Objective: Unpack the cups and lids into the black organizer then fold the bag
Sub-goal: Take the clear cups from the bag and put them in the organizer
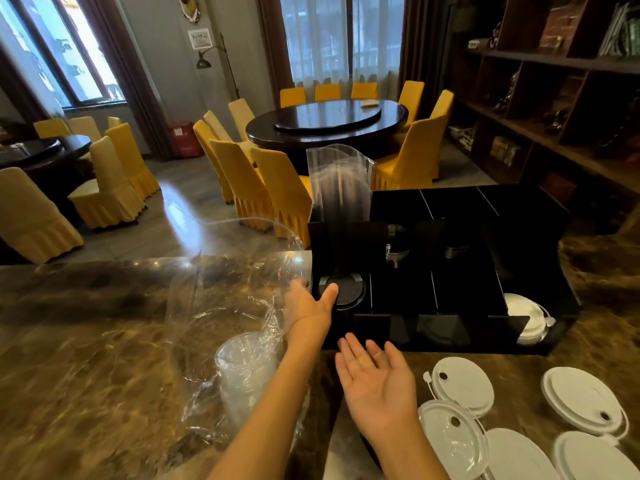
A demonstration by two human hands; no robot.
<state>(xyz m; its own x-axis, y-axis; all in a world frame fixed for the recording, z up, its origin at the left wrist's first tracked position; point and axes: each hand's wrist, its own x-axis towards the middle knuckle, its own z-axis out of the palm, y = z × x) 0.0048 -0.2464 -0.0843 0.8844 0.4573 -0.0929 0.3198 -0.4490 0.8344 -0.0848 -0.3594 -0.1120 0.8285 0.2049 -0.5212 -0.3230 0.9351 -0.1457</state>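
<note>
Both hands (375,382) open beside black organizer (450,327).

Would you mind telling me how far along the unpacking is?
Partly done: the organizer already holds black lids and white lids. In hand: the left hand rests on the black lids; the right hand is open. Left: loose lids on the counter, cups in the bag, folding.

Hands: we count two — left hand (308,306), right hand (377,386).
Loose white lids (462,386) on the counter: we see five.
Black organizer (540,216): one.
Clear bags (225,289): two — one lying, one upright sleeve (337,181).
</note>
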